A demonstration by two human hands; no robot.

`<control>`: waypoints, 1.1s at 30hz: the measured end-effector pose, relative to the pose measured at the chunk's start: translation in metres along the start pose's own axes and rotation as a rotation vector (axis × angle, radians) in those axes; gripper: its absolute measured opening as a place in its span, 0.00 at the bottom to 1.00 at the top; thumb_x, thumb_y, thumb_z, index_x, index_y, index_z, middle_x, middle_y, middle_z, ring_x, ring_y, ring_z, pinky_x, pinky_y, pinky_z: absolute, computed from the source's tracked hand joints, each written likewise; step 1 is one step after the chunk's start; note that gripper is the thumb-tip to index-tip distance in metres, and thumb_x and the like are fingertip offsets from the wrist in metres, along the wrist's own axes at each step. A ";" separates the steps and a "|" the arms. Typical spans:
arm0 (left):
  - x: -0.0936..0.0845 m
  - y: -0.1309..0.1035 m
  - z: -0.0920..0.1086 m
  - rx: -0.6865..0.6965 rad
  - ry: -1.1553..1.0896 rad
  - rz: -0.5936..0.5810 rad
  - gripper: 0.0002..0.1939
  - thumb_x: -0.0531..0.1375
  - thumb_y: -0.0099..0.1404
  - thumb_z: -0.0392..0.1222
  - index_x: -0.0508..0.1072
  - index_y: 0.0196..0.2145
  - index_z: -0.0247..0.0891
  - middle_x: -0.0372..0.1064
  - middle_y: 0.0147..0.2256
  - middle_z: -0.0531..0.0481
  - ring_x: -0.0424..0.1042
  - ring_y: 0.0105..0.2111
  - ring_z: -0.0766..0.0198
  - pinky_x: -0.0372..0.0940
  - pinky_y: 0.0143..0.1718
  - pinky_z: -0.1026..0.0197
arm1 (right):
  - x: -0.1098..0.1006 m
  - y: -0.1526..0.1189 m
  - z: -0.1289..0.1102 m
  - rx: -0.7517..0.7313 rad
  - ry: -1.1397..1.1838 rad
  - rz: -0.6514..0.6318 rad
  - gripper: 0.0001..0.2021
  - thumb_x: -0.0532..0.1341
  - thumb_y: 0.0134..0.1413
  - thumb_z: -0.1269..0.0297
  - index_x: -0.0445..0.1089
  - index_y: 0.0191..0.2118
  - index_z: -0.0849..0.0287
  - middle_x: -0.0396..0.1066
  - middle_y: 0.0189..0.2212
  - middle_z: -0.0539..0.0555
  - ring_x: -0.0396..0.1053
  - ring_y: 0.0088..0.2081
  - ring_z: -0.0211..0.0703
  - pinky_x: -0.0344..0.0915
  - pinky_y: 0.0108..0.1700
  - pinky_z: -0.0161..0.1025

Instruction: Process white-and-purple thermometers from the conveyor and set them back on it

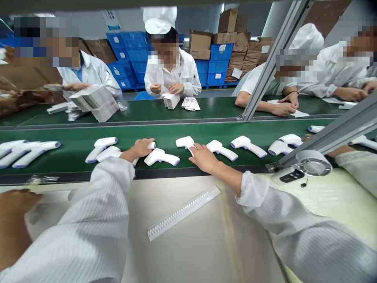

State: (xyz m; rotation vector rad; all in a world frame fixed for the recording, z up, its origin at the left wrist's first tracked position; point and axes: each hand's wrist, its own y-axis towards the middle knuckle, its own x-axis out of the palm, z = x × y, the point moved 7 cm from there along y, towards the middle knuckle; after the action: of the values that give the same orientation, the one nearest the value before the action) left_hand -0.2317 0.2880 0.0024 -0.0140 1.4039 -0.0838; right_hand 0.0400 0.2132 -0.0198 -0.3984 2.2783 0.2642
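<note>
Both my arms, in white striped sleeves, reach over the bench to a green conveyor belt [70,135] carrying white infrared thermometers with purple trim. My left hand [138,149] is closed over one thermometer [151,146]; only its head and a bit of its handle show. Just right of that hand lies another thermometer [160,157], untouched. My right hand [203,158] has its fingers round the handle of a thermometer [185,142] whose head points left. Beside the right hand's far side rests a further thermometer [222,150].
On the bench [182,255] lies a clear toothed plastic strip [184,212]. A small white fan [303,169] stands right, by a metal post [271,59]. Several co-workers in white sit across the belt, with stacked white boxes [96,102]. Another person's arm enters at left [14,224].
</note>
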 end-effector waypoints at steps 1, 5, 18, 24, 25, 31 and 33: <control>0.000 0.002 -0.001 0.016 -0.031 0.008 0.26 0.64 0.57 0.44 0.74 0.52 0.31 0.73 0.50 0.33 0.65 0.59 0.35 0.57 0.63 0.37 | -0.007 -0.010 0.000 -0.043 -0.031 0.009 0.18 0.63 0.60 0.75 0.71 0.56 0.64 0.62 0.64 0.68 0.57 0.67 0.63 0.54 0.68 0.59; -0.027 -0.009 0.007 0.045 -0.232 0.266 0.25 0.62 0.64 0.44 0.69 0.56 0.29 0.67 0.53 0.44 0.55 0.64 0.40 0.44 0.68 0.34 | -0.018 -0.072 0.005 -0.271 -0.030 -0.169 0.10 0.62 0.63 0.69 0.74 0.49 0.58 0.72 0.55 0.59 0.68 0.58 0.53 0.65 0.59 0.49; -0.011 -0.173 0.140 0.092 -1.337 0.295 0.37 0.69 0.60 0.52 0.60 0.62 0.47 0.70 0.43 0.48 0.71 0.36 0.60 0.67 0.29 0.61 | 0.008 -0.119 0.010 -0.350 -0.215 -0.296 0.07 0.62 0.62 0.72 0.77 0.43 0.61 0.74 0.41 0.60 0.71 0.42 0.51 0.65 0.42 0.42; 0.021 -0.168 0.156 0.020 -1.415 0.123 0.32 0.69 0.58 0.52 0.63 0.56 0.45 0.66 0.39 0.51 0.69 0.36 0.62 0.63 0.27 0.65 | 0.006 -0.122 0.019 -0.193 -0.013 -0.325 0.07 0.62 0.55 0.78 0.74 0.32 0.61 0.74 0.31 0.54 0.70 0.32 0.43 0.62 0.36 0.38; 0.025 -0.168 0.158 0.007 -1.420 0.105 0.32 0.70 0.57 0.51 0.64 0.55 0.45 0.65 0.39 0.51 0.69 0.36 0.62 0.63 0.28 0.65 | 0.002 -0.124 0.021 -0.132 0.127 -0.314 0.06 0.63 0.54 0.77 0.74 0.30 0.60 0.74 0.29 0.53 0.70 0.31 0.42 0.63 0.36 0.38; 0.040 -0.182 0.192 -0.004 -1.508 -0.001 0.26 0.68 0.60 0.51 0.64 0.51 0.46 0.65 0.44 0.51 0.67 0.37 0.64 0.60 0.30 0.65 | -0.034 -0.121 0.000 0.084 1.214 0.032 0.11 0.74 0.45 0.56 0.77 0.29 0.57 0.78 0.39 0.53 0.73 0.35 0.41 0.71 0.41 0.42; 0.041 -0.190 0.204 -0.012 -1.549 -0.027 0.25 0.67 0.62 0.51 0.63 0.52 0.47 0.65 0.44 0.51 0.65 0.36 0.65 0.59 0.31 0.65 | -0.038 -0.117 -0.013 0.080 1.357 0.128 0.10 0.75 0.42 0.57 0.78 0.28 0.56 0.77 0.36 0.52 0.71 0.33 0.40 0.70 0.39 0.40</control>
State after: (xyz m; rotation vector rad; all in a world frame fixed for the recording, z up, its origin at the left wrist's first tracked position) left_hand -0.0339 0.0875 0.0078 -0.0872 -0.1441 -0.0582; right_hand 0.0981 0.1082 0.0101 -0.4520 3.6314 -0.1047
